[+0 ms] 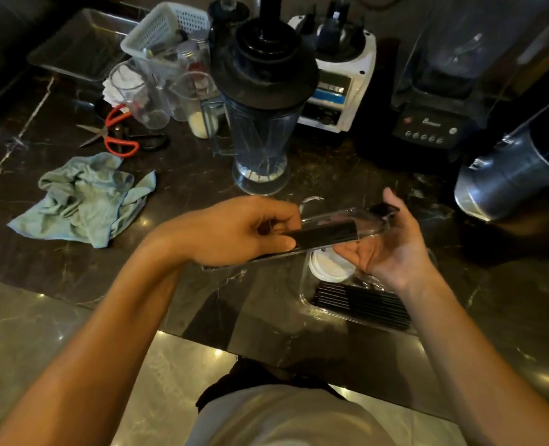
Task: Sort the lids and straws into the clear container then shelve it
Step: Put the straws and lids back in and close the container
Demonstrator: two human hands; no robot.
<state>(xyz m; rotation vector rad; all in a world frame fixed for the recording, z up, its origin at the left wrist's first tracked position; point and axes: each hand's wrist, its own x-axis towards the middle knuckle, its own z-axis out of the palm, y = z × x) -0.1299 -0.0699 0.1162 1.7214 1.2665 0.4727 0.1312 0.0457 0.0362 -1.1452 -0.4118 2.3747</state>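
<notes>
My left hand point(234, 231) pinches a bundle of black straws point(326, 235) between thumb and curled fingers. The bundle lies along a long clear plastic piece point(363, 220) held tilted above the counter. My right hand point(392, 252) is palm up with straight fingers under that piece's right end, thumb raised. Below it, a clear container point(305, 296) rests on the dark marble counter near the front edge. It holds a row of black straws point(363, 305) and white lids point(329, 268). My right wrist hides part of the container.
A blender jar with a black lid point(261, 123) stands just behind my hands. A crumpled green cloth point(86, 197) and red-handled scissors point(115, 133) lie at the left. Clear cups point(144, 98), a white basket point(163, 30), blender bases point(337, 88) and a steel pitcher point(505, 178) fill the back and right.
</notes>
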